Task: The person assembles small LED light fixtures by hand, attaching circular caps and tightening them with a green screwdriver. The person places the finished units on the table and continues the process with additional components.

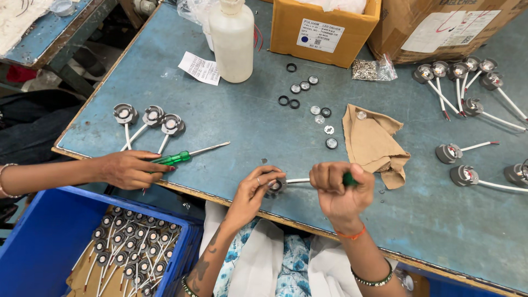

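My left hand (254,191) pinches a small round grey lamp fitting (276,186) at the front edge of the blue-grey table (247,121). My right hand (336,190) is closed in a fist around a green-handled screwdriver (350,179). Its thin shaft runs left into the fitting. From the left, a co-worker's hand (129,169) rests on the table edge holding another green screwdriver (179,158), tip pointing right.
Three wired fittings (149,116) lie at the left, and several more (456,74) at the right. Loose lenses and black rings (308,99) lie mid-table beside a brown cloth (374,146). A white bottle (232,38), a yellow carton (322,27) and a screw bag (374,69) stand behind. A blue crate (44,236) holds several fittings.
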